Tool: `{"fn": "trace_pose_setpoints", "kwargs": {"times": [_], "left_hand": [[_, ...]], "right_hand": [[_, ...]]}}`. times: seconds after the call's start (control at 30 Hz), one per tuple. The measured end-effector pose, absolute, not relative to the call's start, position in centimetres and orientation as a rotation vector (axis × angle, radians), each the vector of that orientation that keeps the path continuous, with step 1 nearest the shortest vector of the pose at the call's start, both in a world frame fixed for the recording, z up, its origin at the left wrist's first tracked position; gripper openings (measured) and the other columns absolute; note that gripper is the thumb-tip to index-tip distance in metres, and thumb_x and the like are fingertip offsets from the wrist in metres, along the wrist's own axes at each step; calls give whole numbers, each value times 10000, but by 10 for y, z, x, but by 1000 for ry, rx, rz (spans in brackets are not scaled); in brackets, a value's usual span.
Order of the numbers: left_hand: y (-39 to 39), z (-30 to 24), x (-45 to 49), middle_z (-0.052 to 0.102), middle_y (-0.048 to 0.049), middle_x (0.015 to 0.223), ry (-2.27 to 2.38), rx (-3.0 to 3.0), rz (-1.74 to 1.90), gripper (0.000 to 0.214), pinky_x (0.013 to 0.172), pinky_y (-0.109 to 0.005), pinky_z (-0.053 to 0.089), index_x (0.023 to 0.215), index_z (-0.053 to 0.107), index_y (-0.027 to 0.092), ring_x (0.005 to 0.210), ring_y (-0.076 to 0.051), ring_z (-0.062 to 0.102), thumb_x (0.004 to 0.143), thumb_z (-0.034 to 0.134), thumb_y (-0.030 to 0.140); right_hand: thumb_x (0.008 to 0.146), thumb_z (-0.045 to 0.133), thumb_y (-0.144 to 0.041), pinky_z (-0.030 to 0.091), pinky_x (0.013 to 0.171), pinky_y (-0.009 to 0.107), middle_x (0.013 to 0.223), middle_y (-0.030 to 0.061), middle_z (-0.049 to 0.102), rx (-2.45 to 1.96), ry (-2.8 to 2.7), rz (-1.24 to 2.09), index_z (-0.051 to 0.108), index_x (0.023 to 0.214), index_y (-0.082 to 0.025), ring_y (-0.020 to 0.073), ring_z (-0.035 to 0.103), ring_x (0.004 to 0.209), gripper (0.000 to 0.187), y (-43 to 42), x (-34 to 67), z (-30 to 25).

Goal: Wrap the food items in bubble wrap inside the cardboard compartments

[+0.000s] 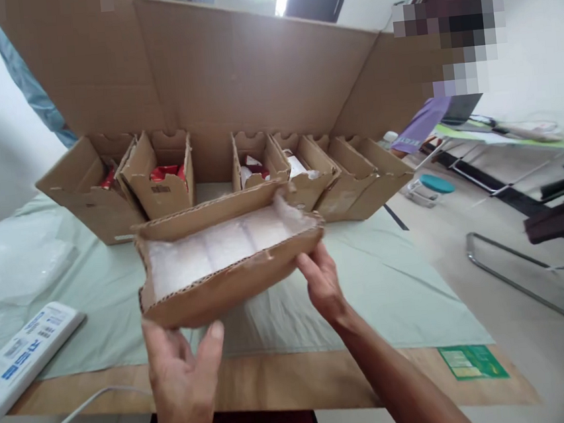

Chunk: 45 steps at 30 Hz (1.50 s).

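Observation:
A long, open cardboard box [234,282] is held up at a tilt above the cloth-covered table. Inside it lies a row of white packages in clear bubble wrap [225,243]. My right hand [322,281] grips the box's right end, thumb on the near wall and fingers underneath. My left hand [182,367] is under the box's near left corner, thumb apart from the fingers; the fingertips touch the lower edge, partly hidden by the box. Behind it stand several similar cardboard boxes, one with red packets [166,173] and one with a white item [295,164].
A tall cardboard panel [248,68] rises behind the boxes. Bubble wrap [12,257] and a white power strip [26,356] lie at left, with a white cable below. A green card [472,361] lies at the front right edge. A person in a purple shirt [421,128] is at right.

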<state>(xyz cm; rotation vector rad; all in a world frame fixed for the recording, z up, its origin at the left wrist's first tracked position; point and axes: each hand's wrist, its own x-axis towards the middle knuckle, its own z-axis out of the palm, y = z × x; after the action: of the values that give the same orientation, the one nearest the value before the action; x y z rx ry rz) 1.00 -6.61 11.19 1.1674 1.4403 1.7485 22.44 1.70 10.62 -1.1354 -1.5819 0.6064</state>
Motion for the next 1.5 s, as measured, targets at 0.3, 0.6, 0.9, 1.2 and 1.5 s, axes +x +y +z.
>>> {"fn": "trace_pose_setpoints", "kwargs": {"times": [0.3,0.6,0.9,1.2,1.5], "left_hand": [[-93,68,29,4,-37,1768,1510,1375,1605,980,1273,-598,244,1660,90,379,1613,-356,126,883,671,245],[-78,50,59,-53,-45,1765,1455,1490,1532,949,1227,-622,330,1654,112,405,1611,-375,81,893,624,164],[-74,33,62,-7,-68,1764,1461,1631,1544,946,1222,-632,337,1647,156,396,1618,-371,51,881,650,146],[-57,43,50,101,-110,1752,1472,1683,1512,895,1222,-608,354,1641,176,379,1602,-352,183,903,621,139],[50,67,40,272,-180,1698,1501,1756,1399,819,1284,-574,227,1585,338,196,1592,-343,225,814,613,155]], "right_hand": [[952,266,-798,350,1217,525,1585,170,489,-1136,-1907,713,355,1584,-166,327,468,1455,898,128,183,96],[921,131,-865,176,1320,464,1733,115,219,-1090,-1852,560,224,1657,-216,241,175,1614,985,119,161,82],[959,153,-818,288,1267,478,1675,107,362,-936,-1862,528,346,1610,-263,256,313,1564,877,105,158,75],[995,206,-746,332,1223,493,1593,131,481,-974,-1789,462,461,1536,-233,274,418,1497,789,103,157,73],[1063,303,-574,377,1211,459,1456,113,607,-961,-1513,435,643,1338,-237,233,526,1405,552,114,164,72]]}}
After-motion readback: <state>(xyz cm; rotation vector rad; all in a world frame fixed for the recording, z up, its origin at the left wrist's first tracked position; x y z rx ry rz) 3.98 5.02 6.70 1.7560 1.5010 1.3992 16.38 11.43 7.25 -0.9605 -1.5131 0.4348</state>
